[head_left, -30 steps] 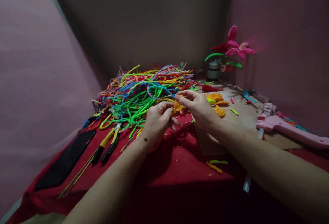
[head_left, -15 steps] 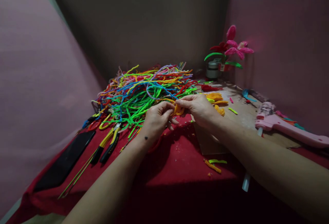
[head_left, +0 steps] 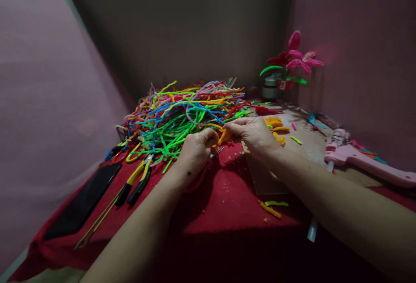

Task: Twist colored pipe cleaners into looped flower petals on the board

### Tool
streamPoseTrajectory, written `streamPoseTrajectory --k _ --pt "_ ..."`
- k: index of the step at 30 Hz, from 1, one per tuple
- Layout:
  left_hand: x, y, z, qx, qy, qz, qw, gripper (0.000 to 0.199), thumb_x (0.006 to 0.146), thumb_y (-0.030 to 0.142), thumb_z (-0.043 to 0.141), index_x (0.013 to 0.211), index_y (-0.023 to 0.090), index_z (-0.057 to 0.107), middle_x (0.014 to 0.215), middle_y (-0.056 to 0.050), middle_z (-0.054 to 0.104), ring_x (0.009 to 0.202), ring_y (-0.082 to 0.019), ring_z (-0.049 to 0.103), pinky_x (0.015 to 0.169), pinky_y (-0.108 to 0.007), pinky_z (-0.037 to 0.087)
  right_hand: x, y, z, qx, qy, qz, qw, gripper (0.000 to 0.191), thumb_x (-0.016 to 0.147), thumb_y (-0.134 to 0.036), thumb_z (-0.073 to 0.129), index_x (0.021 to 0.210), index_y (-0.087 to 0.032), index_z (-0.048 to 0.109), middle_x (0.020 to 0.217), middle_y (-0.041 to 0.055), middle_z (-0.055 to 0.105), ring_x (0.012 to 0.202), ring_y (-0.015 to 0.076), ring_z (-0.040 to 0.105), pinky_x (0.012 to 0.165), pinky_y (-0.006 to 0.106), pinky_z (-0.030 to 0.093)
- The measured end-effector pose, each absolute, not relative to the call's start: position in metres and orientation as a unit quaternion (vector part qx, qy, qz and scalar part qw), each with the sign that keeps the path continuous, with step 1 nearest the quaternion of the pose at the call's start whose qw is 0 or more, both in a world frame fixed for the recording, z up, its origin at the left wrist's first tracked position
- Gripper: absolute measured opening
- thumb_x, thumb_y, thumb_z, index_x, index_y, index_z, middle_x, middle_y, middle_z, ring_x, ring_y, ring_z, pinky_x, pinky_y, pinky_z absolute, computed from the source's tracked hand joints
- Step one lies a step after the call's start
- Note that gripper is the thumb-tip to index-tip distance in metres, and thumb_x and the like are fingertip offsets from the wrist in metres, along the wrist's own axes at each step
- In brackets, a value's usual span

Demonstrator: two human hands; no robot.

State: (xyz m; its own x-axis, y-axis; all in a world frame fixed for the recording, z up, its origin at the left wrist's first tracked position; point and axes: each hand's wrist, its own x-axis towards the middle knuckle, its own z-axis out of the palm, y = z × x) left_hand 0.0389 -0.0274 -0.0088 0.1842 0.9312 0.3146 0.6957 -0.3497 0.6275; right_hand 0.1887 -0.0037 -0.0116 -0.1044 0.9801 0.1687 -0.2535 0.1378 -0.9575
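Between my two hands is an orange pipe cleaner (head_left: 224, 135), bent into a narrow, petal-like shape. My left hand (head_left: 199, 148) pinches its near left end with the fingers curled in. At the other end, my right hand (head_left: 251, 133) grips it between thumb and fingertips. Just behind the hands lies a big heap of many-coloured pipe cleaners (head_left: 182, 122), bright green ones at the front. Several folded orange pieces (head_left: 273, 122) rest right of my right hand. Red-handled scissors (head_left: 196, 183) are partly covered by my left hand.
Pliers (head_left: 139, 181) with yellow-black handles and a black phone (head_left: 84, 200) lie at the left on the red cloth (head_left: 224, 209). A pink glue gun (head_left: 364, 159) rests at the right on cardboard. Behind it stand pink pipe-cleaner flowers (head_left: 303, 61) by a small jar (head_left: 269, 87).
The orange loop has been drawn out into a narrower, slanted shape between my fingers. My left fingers have curled in more tightly, and the scissors' tips now show below them.
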Motion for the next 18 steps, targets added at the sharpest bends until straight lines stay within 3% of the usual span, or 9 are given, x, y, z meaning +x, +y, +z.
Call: streamPoseTrajectory --k 5,9,11,18 --pt "0.037 -0.028 -0.006 0.752 0.542 0.34 0.156 0.014 0.077 0.017 0.047 0.079 0.019 0.061 0.062 0.002 0.061 0.046 -0.009 0.056 0.045 -0.018 0.04 0.19 -0.001 -0.011 -0.375 -0.519 0.526 0.56 0.017 0.06 -0.028 0.069 0.055 -0.012 0.064 0.049 0.0021 0.062 0.042 0.0088 0.052 0.043 0.021 0.039" --pt "0.039 -0.03 -0.003 0.753 0.512 0.414 -0.012 0.012 0.077 0.022 0.054 0.082 0.018 0.064 0.073 -0.002 0.06 0.065 -0.012 0.056 0.06 -0.022 0.043 0.192 0.002 -0.013 -0.39 -0.536 0.497 0.561 0.016 0.063 -0.026 0.067 0.056 -0.012 0.065 0.049 0.0021 0.062 0.04 0.0074 0.049 0.041 0.02 0.036" --pt "0.042 -0.03 -0.004 0.761 0.486 0.428 -0.047 0.012 0.074 0.021 0.059 0.082 0.017 0.066 0.08 -0.004 0.058 0.072 -0.013 0.055 0.065 -0.024 0.043 0.191 0.001 -0.014 -0.382 -0.546 0.5 0.552 0.016 0.065 -0.026 0.065 0.056 -0.012 0.065 0.049 0.002 0.061 0.04 0.0072 0.048 0.041 0.02 0.036" --pt "0.047 -0.028 -0.01 0.744 0.52 0.382 0.172 0.013 0.075 0.024 0.055 0.078 0.015 0.065 0.066 0.0 0.062 0.055 -0.01 0.052 0.053 -0.02 0.039 0.187 0.0 -0.017 -0.319 -0.534 0.566 0.542 0.024 0.066 -0.036 0.066 0.063 -0.013 0.063 0.056 0.0026 0.062 0.044 0.009 0.051 0.043 0.022 0.039"
